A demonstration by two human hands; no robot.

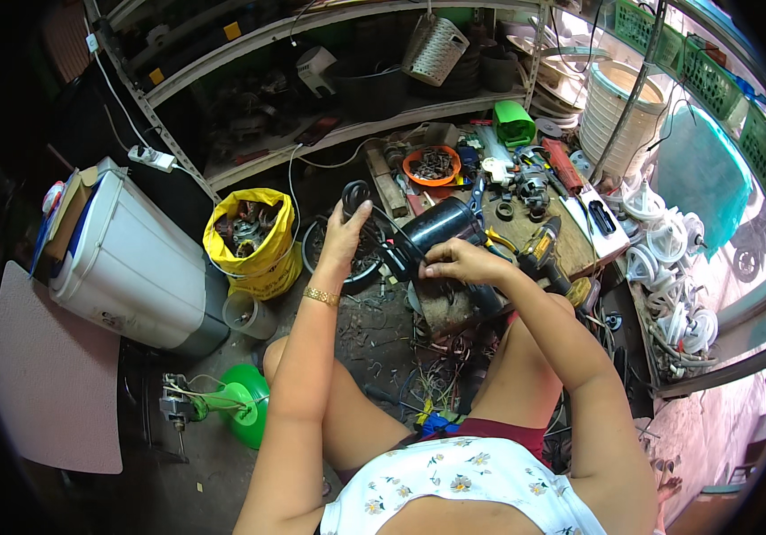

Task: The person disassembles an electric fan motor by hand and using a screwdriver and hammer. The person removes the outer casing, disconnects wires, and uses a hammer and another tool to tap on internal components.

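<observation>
My left hand [345,236] is raised at the middle, closed round a looped black cord [355,194]. To its right, a glossy black cylindrical housing [444,225] lies tilted across the low work surface, its darker end toward me. My right hand [461,262] is beside that end, fingertips pinched together; whatever is between them is too small to make out. Under my right wrist a second black cylindrical part [487,300] shows in part. Behind my left hand stands a dark basin [313,245] of small metal parts, partly hidden.
A yellow-and-black drill [541,242], yellow-handled pliers [500,239] and an orange bowl [432,182] of screws lie on the bench. Left are a yellow bag [263,276] of scrap, a washing machine [138,263] and a green fan base [245,407]. Wire scraps litter the floor.
</observation>
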